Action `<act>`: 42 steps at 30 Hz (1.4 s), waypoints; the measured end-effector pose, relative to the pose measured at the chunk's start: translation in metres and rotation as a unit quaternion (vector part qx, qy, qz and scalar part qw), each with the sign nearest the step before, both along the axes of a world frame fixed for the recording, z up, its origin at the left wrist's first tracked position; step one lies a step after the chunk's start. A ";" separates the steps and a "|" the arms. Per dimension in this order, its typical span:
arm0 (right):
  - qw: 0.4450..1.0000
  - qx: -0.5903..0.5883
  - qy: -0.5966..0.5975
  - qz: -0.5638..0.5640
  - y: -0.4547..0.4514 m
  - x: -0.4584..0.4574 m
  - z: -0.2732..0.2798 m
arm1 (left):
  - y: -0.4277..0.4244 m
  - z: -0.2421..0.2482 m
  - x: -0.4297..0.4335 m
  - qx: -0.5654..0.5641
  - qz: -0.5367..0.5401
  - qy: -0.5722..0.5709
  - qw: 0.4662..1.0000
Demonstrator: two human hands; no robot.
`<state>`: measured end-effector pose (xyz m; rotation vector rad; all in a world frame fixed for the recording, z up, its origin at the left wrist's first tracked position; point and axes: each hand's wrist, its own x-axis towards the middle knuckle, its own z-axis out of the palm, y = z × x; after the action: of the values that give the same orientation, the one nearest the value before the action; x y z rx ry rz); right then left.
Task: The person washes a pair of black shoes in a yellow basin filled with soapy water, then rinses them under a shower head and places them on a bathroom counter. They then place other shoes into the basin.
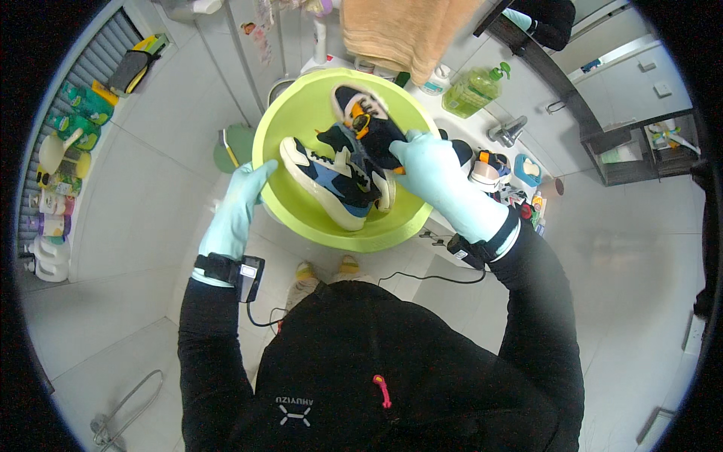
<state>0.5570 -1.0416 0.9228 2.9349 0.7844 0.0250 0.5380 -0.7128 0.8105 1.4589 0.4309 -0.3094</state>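
Note:
A yellow-green plastic basin (350,240) is held up before me, with several shoes in it. My left hand (237,198), in a pale blue rubber glove, grips its left rim, thumb inside. A sneaker with a white sole and blue and black panels (327,181) lies on its side in the basin. Another dark shoe with an orange patch (367,124) points towards the far rim. My right hand (435,175), gloved alike, is at the basin's right side with its fingertips on this dark shoe; the palm side is hidden. More dark shoe parts show between them.
Behind the basin is a white washbasin with a metal faucet (506,131), a green soap bottle (471,90) and a hanging orange towel (406,34). Toiletries and a blue soap dish (526,170) stand at the right. Cleaning bottles (51,254) line a ledge at left. A cable (429,277) hangs from my right wrist.

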 end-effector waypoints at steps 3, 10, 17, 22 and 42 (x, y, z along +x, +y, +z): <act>0.993 0.001 -0.112 -0.043 0.005 0.004 -0.016 | -0.003 0.009 -0.002 -0.001 0.003 -0.004 1.000; 0.976 0.037 0.030 -0.211 0.024 0.015 -0.038 | -0.012 0.027 0.000 0.014 -0.016 -0.049 0.999; 0.980 0.187 0.047 0.047 -0.034 0.004 0.001 | -0.006 0.000 0.005 -0.015 0.014 -0.020 1.000; 0.996 0.076 -0.032 0.036 -0.040 0.007 -0.015 | 0.001 -0.023 0.013 -0.029 0.011 -0.001 1.000; 0.961 0.221 0.121 -0.110 -0.033 0.013 0.016 | -0.005 0.000 0.007 0.003 0.005 0.009 1.000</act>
<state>0.5697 -1.0747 0.9386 3.4859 0.5281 -0.2087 0.5447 -0.7180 0.8104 1.4609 0.4525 -0.3138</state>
